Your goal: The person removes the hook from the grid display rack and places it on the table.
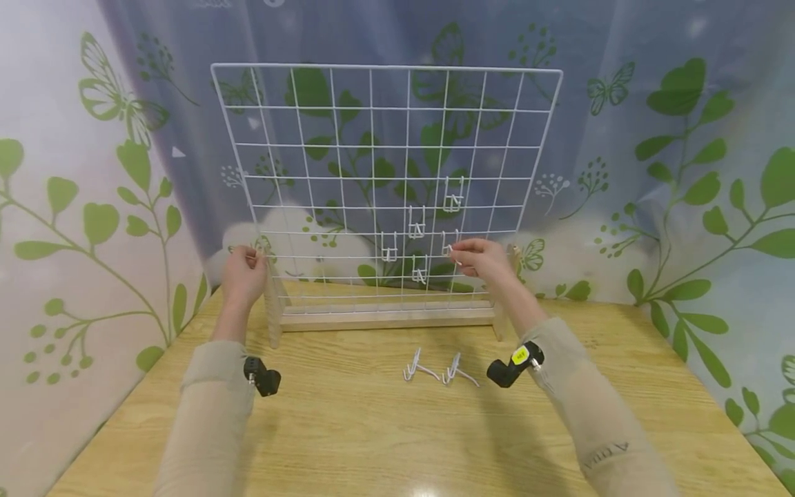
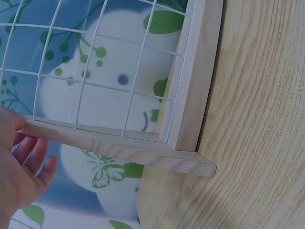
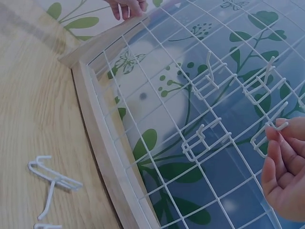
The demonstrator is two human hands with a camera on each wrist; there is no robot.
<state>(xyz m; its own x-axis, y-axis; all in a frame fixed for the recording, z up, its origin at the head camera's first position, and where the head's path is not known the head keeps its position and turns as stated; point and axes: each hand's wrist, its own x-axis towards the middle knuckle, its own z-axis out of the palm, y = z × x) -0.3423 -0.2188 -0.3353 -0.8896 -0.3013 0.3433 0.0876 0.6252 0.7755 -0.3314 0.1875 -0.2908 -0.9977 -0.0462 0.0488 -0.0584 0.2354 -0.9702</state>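
A white wire grid panel (image 1: 390, 146) stands upright in a wooden stand (image 1: 385, 321). My left hand (image 1: 242, 276) is at the panel's left edge; in the left wrist view its thumb and fingers pinch the end of the stand's side post (image 2: 114, 150). On the right, my right hand (image 1: 484, 264) pinches the prong of a white wire hook (image 3: 259, 142) that lies against the grid. Its fingertips cover part of that hook. Several similar hooks hang nearby, among them an upper one (image 1: 453, 201), a middle one (image 1: 416, 226) and a low one (image 1: 419, 271).
Two loose wire hooks, a left one (image 1: 417, 366) and a right one (image 1: 458, 371), lie on the wood-grain table (image 1: 348, 428) in front of the stand. A leaf-patterned curtain (image 1: 621, 172) hangs behind and at both sides.
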